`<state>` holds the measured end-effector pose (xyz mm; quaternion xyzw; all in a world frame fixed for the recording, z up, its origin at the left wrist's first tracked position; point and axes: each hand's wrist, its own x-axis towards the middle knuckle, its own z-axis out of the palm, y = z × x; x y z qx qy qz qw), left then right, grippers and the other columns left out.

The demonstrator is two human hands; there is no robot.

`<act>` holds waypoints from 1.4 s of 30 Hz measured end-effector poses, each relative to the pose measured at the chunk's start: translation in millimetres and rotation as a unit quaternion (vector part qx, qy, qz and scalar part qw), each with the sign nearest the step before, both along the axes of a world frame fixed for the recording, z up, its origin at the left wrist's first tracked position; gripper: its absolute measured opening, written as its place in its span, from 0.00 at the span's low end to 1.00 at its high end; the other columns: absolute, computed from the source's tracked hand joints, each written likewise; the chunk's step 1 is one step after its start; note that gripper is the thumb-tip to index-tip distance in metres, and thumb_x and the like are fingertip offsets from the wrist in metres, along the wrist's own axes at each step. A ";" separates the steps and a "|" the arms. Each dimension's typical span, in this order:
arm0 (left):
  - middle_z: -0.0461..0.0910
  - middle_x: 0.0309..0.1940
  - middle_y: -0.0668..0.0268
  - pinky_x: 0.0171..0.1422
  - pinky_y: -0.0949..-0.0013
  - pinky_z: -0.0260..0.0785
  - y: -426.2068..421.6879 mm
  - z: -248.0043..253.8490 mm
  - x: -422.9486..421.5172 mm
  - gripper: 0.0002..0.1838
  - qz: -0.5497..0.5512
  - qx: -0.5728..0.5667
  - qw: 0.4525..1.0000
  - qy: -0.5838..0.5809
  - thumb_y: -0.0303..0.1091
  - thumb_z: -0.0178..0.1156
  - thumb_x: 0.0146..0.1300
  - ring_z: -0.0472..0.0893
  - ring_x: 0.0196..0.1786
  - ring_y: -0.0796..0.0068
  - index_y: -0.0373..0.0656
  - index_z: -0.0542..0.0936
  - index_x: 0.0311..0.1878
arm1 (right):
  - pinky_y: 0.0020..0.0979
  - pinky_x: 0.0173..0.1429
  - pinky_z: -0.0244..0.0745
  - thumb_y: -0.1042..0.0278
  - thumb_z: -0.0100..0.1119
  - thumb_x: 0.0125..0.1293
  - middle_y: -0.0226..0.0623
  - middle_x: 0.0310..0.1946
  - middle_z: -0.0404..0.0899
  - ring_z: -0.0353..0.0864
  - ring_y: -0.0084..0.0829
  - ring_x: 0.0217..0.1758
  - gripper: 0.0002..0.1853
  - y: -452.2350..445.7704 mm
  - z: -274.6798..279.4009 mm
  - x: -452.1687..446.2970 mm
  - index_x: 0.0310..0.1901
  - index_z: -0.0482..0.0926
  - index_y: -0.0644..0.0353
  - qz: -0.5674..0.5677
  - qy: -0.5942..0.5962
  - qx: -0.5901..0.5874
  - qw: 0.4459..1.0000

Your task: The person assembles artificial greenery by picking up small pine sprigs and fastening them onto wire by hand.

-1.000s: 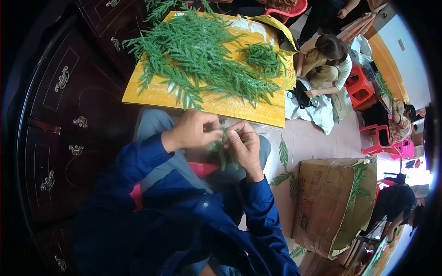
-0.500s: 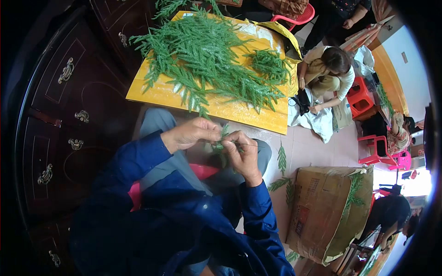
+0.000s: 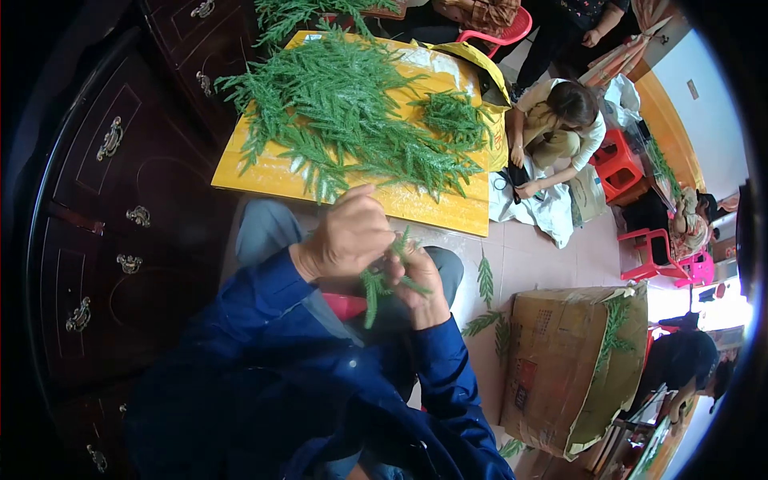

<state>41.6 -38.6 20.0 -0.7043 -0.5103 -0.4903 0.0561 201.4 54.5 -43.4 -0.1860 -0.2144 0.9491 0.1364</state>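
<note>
A small green leafy sprig [image 3: 371, 298] is in my right hand [image 3: 422, 284], its fronds sticking up past the fingers and hanging below them over my lap. The thumb and fingers of that hand are closed around its stem. My left hand [image 3: 350, 237] is curled into a loose fist right beside the sprig, fingers facing the right hand. What the left fingers pinch is hidden behind the knuckles. In front of both hands, a large heap of green sprigs [image 3: 336, 104] lies on the yellow table [image 3: 448, 214], dusted with white bits. A smaller bundle of sprigs [image 3: 456, 118] lies at its right.
Dark wooden drawers [image 3: 120, 200] rise close on the left. A large cardboard box [image 3: 552, 360] stands on the floor at right, with loose sprigs [image 3: 486, 280] beside it. Beyond the table a person [image 3: 588, 132] crouches over a white sack [image 3: 552, 220]. Red stools [image 3: 616, 164] stand farther right.
My left hand has lifted and turned into a fist, rolling over toward the right hand. My right hand has shifted slightly lower, and more of the sprig now shows. The view has shifted a little.
</note>
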 end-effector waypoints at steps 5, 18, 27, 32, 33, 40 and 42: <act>0.79 0.30 0.66 0.55 0.59 0.71 1.5 9.4 -0.1 0.07 -0.038 -0.044 0.998 -0.002 0.24 0.63 0.51 0.80 0.36 0.66 0.42 0.82 0.35 | 0.22 0.22 0.67 0.63 0.59 0.66 0.32 0.25 0.75 0.73 0.23 0.21 0.10 1.7 10.2 1.5 0.41 0.71 0.58 0.001 0.058 -0.017 0.998; 0.82 0.38 0.55 0.44 0.70 0.73 -8.1 -36.1 -18.6 0.19 -0.386 -0.401 0.585 -0.590 0.43 0.53 0.69 0.82 0.34 0.73 0.33 0.79 0.44 | 0.20 0.30 0.70 0.65 0.55 0.70 0.32 0.25 0.76 0.73 0.19 0.23 0.08 2.7 24.5 -0.2 0.39 0.69 0.60 -0.007 0.046 0.330 0.943; 0.83 0.37 0.53 0.44 0.70 0.75 -4.1 -33.3 -21.7 0.14 -0.437 -0.453 0.550 -0.550 0.38 0.59 0.64 0.83 0.36 0.71 0.33 0.82 0.39 | 0.19 0.28 0.68 0.66 0.54 0.70 0.32 0.26 0.77 0.72 0.17 0.22 0.08 0.8 27.5 3.6 0.40 0.69 0.61 0.045 0.037 0.340 0.939; 0.84 0.30 0.61 0.39 0.76 0.73 -5.6 -34.2 -24.8 0.07 -0.351 -0.486 0.605 -0.524 0.30 0.62 0.59 0.83 0.33 0.76 0.35 0.83 0.35 | 0.18 0.27 0.66 0.66 0.56 0.69 0.32 0.25 0.76 0.70 0.17 0.21 0.08 -3.1 29.8 2.6 0.39 0.70 0.61 0.043 0.025 0.318 0.947; 0.83 0.29 0.63 0.38 0.76 0.73 -5.8 -29.9 -24.0 0.06 -0.345 -0.481 0.618 -0.518 0.29 0.63 0.58 0.82 0.32 0.77 0.36 0.82 0.34 | 0.18 0.26 0.66 0.64 0.57 0.68 0.32 0.24 0.76 0.70 0.17 0.20 0.09 -3.8 33.0 2.5 0.38 0.70 0.60 0.038 0.018 0.313 0.949; 0.77 0.21 0.68 0.31 0.71 0.69 -6.0 -12.6 -19.2 0.07 -0.167 -0.358 0.883 -0.253 0.27 0.62 0.54 0.78 0.26 0.74 0.40 0.75 0.24 | 0.19 0.24 0.66 0.63 0.56 0.69 0.31 0.24 0.76 0.70 0.17 0.19 0.09 -1.3 25.2 -0.7 0.37 0.70 0.59 0.007 -0.024 0.295 0.955; 0.72 0.19 0.67 0.27 0.71 0.66 -3.3 -7.9 -17.7 0.07 -0.020 -0.171 0.985 0.027 0.24 0.62 0.50 0.75 0.25 0.68 0.41 0.73 0.23 | 0.19 0.24 0.66 0.64 0.54 0.70 0.32 0.25 0.76 0.71 0.18 0.19 0.08 -0.9 21.1 -2.9 0.38 0.70 0.58 -0.011 -0.030 0.261 0.965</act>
